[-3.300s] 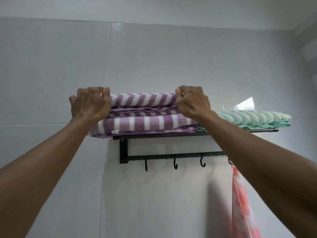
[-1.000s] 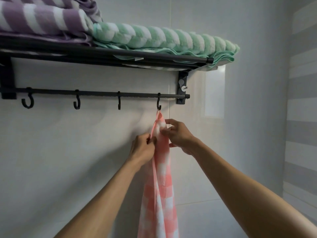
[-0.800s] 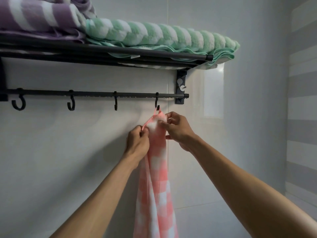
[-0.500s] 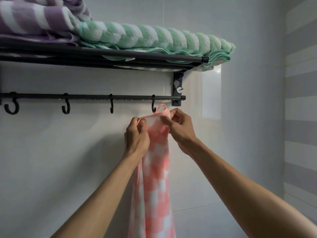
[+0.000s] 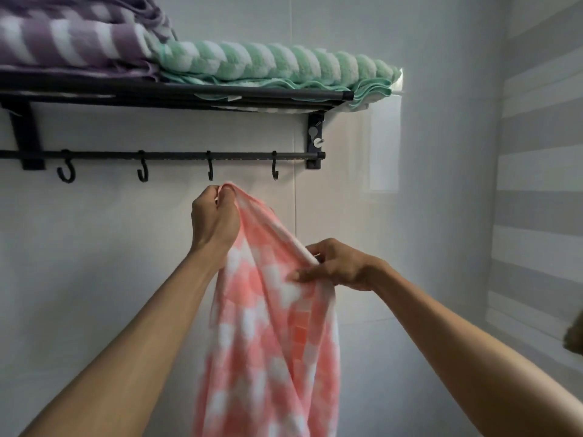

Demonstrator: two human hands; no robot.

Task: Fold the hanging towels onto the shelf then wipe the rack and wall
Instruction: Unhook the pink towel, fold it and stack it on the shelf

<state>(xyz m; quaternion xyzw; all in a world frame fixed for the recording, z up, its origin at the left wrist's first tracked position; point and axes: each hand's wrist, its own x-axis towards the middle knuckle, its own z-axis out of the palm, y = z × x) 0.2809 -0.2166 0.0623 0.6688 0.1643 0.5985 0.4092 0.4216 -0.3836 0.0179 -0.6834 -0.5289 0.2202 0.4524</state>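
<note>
A pink-and-white checked towel [image 5: 271, 335] hangs free below the black wall rack [image 5: 176, 95], off the hooks. My left hand [image 5: 214, 220] pinches its top corner just under the hook rail [image 5: 176, 155]. My right hand [image 5: 339, 268] grips the towel's upper edge lower down and to the right. On the shelf lie a folded purple-striped towel [image 5: 72, 45] at the left and a folded green-striped towel [image 5: 277, 63] at the right.
Several black hooks [image 5: 275, 171] hang bare from the rail. The white tiled wall [image 5: 94, 263] runs behind the rack. A grey-striped side wall [image 5: 542, 184] stands close at the right.
The pink towel has come off the rightmost hook. My left hand kept the top corner and shifted left; my right hand slid down and right along the edge, spreading the towel.
</note>
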